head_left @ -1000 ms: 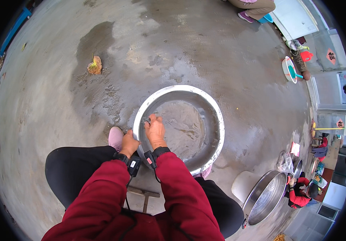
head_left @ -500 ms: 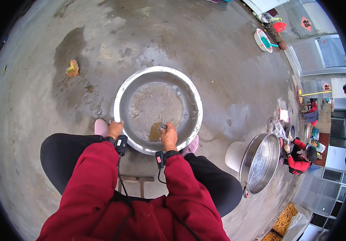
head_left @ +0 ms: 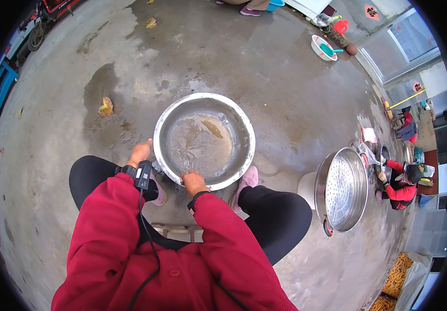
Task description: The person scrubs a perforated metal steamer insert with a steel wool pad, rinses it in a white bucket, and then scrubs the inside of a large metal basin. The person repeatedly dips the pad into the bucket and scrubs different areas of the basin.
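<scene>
A wide metal basin (head_left: 249,140) stands on the concrete in front of my feet, with a little cloudy water and a brown patch inside. My left hand (head_left: 140,153) is at its left rim, fingers curled against the outer edge. At the near rim, my right hand (head_left: 195,182) reaches over with bent fingers against the inner wall. Whatever those fingers press is hidden beneath them. A black box with a cable (head_left: 143,174) is strapped to my left wrist.
A large steamer pan with a perforated bottom (head_left: 341,189) rests on a white bucket (head_left: 307,189) at the right. Beyond it a co-worker (head_left: 402,186) in red is bent over. A white bowl with a teal scoop (head_left: 323,48) stands far right; a wooden stool (head_left: 174,231) is under me.
My right hand has moved left along the near side of the basin, and the grey scrubber in it no longer shows. The brown patch has shifted from the near side to the far right.
</scene>
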The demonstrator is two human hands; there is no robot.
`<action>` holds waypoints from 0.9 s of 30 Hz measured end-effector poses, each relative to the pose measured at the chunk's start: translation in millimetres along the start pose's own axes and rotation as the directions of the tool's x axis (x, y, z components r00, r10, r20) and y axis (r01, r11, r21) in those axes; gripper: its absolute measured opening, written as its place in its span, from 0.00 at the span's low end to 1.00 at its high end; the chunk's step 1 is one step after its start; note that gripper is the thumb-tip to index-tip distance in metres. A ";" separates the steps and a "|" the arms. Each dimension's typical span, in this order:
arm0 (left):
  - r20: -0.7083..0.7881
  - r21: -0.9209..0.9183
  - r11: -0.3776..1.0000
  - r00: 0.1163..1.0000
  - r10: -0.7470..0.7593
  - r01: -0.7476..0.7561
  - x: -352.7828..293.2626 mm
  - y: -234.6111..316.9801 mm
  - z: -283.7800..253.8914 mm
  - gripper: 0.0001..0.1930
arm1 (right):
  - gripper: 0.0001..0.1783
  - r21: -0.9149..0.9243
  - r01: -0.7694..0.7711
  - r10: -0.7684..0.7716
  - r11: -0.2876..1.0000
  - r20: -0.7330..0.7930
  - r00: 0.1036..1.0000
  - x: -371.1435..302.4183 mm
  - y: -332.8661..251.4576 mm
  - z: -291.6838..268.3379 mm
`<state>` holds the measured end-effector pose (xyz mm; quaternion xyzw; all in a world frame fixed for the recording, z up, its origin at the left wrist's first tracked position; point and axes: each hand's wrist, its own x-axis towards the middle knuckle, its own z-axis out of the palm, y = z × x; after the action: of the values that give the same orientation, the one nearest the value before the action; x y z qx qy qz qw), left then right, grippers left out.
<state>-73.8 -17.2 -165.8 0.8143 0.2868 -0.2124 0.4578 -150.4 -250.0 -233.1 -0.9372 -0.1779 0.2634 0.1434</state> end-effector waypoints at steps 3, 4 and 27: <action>0.002 -0.059 0.994 0.996 0.089 -0.089 -9.5 14.4 3.1 0.32 | 0.15 -0.022 -0.043 0.043 0.999 0.003 0.999 -13.9 18.5 -2.1; 0.009 -0.105 0.994 1.000 0.008 -0.007 -11.2 15.1 7.3 0.31 | 0.15 -0.032 -0.052 0.052 0.998 -0.015 0.999 -17.5 22.4 -0.9; -0.019 -0.124 0.967 0.974 -0.227 0.223 127.8 -153.6 104.1 0.25 | 0.19 0.317 0.182 -0.064 0.931 -0.350 0.935 35.4 -28.3 12.3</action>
<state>-88.8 -8.7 -390.4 0.7506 0.3973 -0.2317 0.4744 -136.2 -208.1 -248.6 -0.9153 -0.1614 0.1184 0.3496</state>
